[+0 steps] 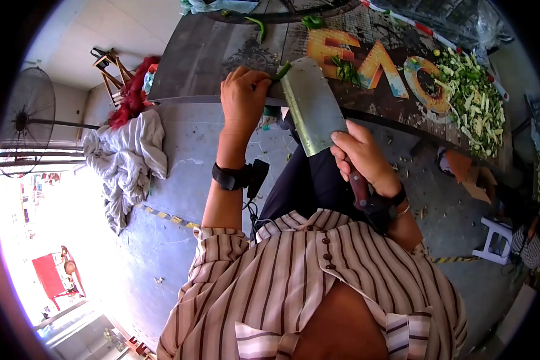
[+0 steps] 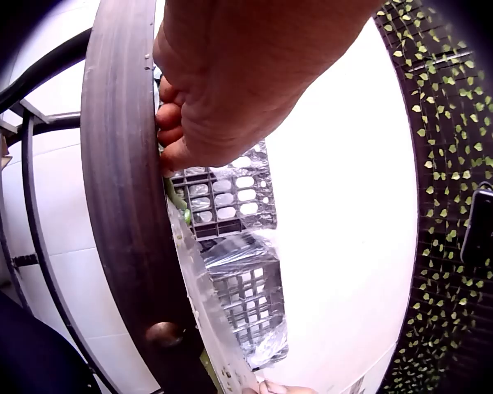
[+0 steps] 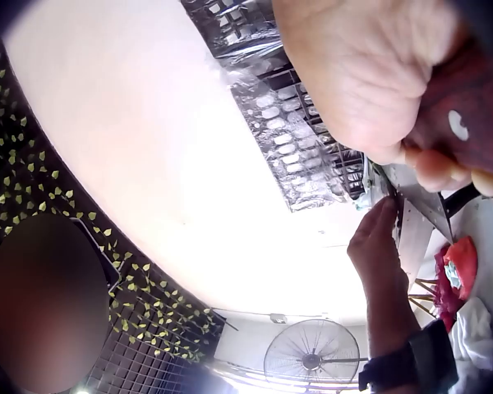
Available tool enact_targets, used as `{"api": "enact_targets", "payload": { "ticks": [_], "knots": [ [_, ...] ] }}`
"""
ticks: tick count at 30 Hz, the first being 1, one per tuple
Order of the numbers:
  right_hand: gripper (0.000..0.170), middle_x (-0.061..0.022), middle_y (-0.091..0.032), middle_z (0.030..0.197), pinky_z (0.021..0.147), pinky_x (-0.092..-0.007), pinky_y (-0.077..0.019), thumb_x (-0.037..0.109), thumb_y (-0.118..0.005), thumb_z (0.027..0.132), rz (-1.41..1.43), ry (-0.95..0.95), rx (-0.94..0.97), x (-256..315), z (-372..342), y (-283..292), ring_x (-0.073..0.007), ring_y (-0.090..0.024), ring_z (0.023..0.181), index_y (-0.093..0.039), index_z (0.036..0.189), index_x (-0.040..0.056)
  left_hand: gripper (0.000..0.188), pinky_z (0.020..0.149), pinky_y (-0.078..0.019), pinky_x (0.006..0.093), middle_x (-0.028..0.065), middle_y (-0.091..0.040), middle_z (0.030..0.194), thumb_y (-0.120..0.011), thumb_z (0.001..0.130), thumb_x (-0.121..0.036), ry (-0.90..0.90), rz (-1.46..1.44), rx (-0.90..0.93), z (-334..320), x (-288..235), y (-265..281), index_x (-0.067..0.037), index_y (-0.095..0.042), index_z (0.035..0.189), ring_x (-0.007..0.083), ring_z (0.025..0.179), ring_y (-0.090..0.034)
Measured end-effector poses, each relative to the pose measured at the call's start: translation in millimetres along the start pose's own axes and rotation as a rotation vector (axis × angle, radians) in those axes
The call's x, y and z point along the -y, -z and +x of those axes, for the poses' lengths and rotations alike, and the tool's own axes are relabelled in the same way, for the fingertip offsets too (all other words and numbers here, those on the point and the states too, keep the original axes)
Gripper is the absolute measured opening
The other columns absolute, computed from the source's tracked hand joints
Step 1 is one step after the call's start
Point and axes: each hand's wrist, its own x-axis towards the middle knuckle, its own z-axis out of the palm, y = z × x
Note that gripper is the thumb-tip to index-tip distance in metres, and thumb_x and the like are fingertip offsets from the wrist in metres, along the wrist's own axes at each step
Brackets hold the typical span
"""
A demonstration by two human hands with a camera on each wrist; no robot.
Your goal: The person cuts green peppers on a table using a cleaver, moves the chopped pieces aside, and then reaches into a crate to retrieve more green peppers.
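Observation:
My right hand (image 1: 369, 157) grips a cleaver (image 1: 318, 105) by its dark wooden handle (image 1: 359, 189), with the broad blade angled over the near edge of the table. At that edge, the thumb and fingers of my left hand (image 1: 243, 99) pinch a green chili pepper (image 1: 282, 70). Its free end lies right beside the blade's far corner. From the left wrist, the pepper (image 2: 179, 199) pokes out below the fingertips, close to the blade (image 2: 205, 287). The right wrist view has the handle (image 3: 464, 111) in the curled right hand, with the left hand (image 3: 376, 238) beyond it.
Chopped green pieces (image 1: 475, 102) are heaped on the table (image 1: 192, 60) at the right. A whole green pepper (image 1: 257, 27) and green scraps (image 1: 345, 71) lie farther back. A white stool (image 1: 495, 240) stands on the floor at right, a standing fan (image 1: 24, 120) at left.

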Motion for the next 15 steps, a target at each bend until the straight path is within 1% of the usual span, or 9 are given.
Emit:
{"api": "enact_targets", "payload": {
  "ticks": [1,2,4,6,8,10,11,13,15],
  "knots": [
    [0.018,-0.0036,-0.049,0.065,0.036,-0.0253,-0.0407,0.017,-0.049,0.094,0.014,0.016,-0.007,0,-1,3,-0.008,-0.048,0.043,-0.041,0.084,0.0035,0.008,0.078,-0.0407,0.036,0.0032,-0.059,0.077,-0.065,0.075,-0.014,0.014,-0.008,0.013,0,1,-1,-0.01,-0.071,0.079,0.0251,0.082,-0.057],
    [0.016,-0.0026,-0.049,0.065,0.036,-0.0251,-0.0405,0.017,-0.049,0.094,-0.007,0.037,-0.029,-1,-2,6,-0.0077,-0.047,0.043,-0.043,0.086,0.0041,0.008,0.078,-0.0407,0.036,0.0032,-0.059,0.077,-0.065,0.075,-0.014,0.013,-0.008,0.012,0,0,0,-0.01,-0.071,0.079,0.0251,0.082,-0.057],
    [0.015,-0.0019,-0.048,0.065,0.037,-0.0248,-0.0406,0.017,-0.049,0.094,0.011,0.057,-0.063,3,-9,9,-0.0075,-0.047,0.044,-0.044,0.088,0.0046,0.009,0.071,-0.0448,0.0366,0.007,-0.06,0.076,-0.064,0.076,-0.011,-0.062,0.016,-0.003,2,-3,2,-0.009,-0.071,0.08,0.026,0.075,-0.058],
    [0.012,-0.0002,-0.047,0.065,0.038,-0.0243,-0.0411,0.018,-0.048,0.094,0.045,0.065,-0.134,9,-18,12,-0.007,-0.046,0.044,-0.045,0.092,0.006,0.01,0.072,-0.0446,0.0368,0.0074,-0.06,0.076,-0.064,0.076,-0.011,-0.078,0.032,-0.006,2,-6,3,-0.009,-0.072,0.082,0.0267,0.076,-0.058],
    [0.012,-0.0002,-0.047,0.065,0.038,-0.0246,-0.0411,0.018,-0.048,0.094,0.056,0.08,-0.159,10,-24,18,-0.007,-0.046,0.044,-0.045,0.093,0.0062,0.011,0.073,-0.0445,0.0371,0.0079,-0.06,0.077,-0.064,0.076,-0.011,-0.094,0.048,-0.007,3,-11,3,-0.009,-0.072,0.084,0.0273,0.077,-0.058],
    [0.012,-0.0002,-0.046,0.065,0.038,-0.0253,-0.0412,0.018,-0.048,0.094,0.078,0.093,-0.185,7,-29,25,-0.0073,-0.046,0.044,-0.045,0.093,0.0064,0.015,0.074,-0.0441,0.038,0.0083,-0.062,0.081,-0.064,0.077,-0.011,-0.058,0.022,-0.063,5,-19,2,-0.01,-0.072,0.089,0.0284,0.082,-0.059],
    [0.012,-0.0002,-0.046,0.065,0.038,-0.0253,-0.0412,0.018,-0.048,0.094,0.078,0.093,-0.186,7,-30,27,-0.0073,-0.046,0.044,-0.045,0.093,0.0064,0.015,0.074,-0.0441,0.038,0.0083,-0.062,0.081,-0.064,0.077,-0.011,-0.057,0.022,-0.064,6,-20,1,-0.01,-0.072,0.089,0.0284,0.082,-0.059],
    [0.012,-0.0003,-0.046,0.065,0.038,-0.0251,-0.0411,0.018,-0.048,0.095,0.11,0.113,-0.187,6,-34,28,-0.0075,-0.046,0.044,-0.045,0.093,0.0064,0.02,0.081,-0.0388,0.0384,0.0038,-0.063,0.084,-0.065,0.076,-0.014,-0.134,-0.006,-0.002,9,-20,-3,-0.013,-0.07,0.095,0.0258,0.09,-0.058],
    [0.013,-0.0003,-0.046,0.065,0.038,-0.0251,-0.0411,0.019,-0.048,0.095,0.1,0.121,-0.192,7,-35,29,-0.0075,-0.046,0.043,-0.045,0.093,0.0063,0.019,0.082,-0.0382,0.0382,0.0033,-0.064,0.085,-0.065,0.076,-0.015,-0.135,0.009,0.029,12,-16,-11,-0.013,-0.07,0.094,0.0254,0.091,-0.058]
  ]
}}
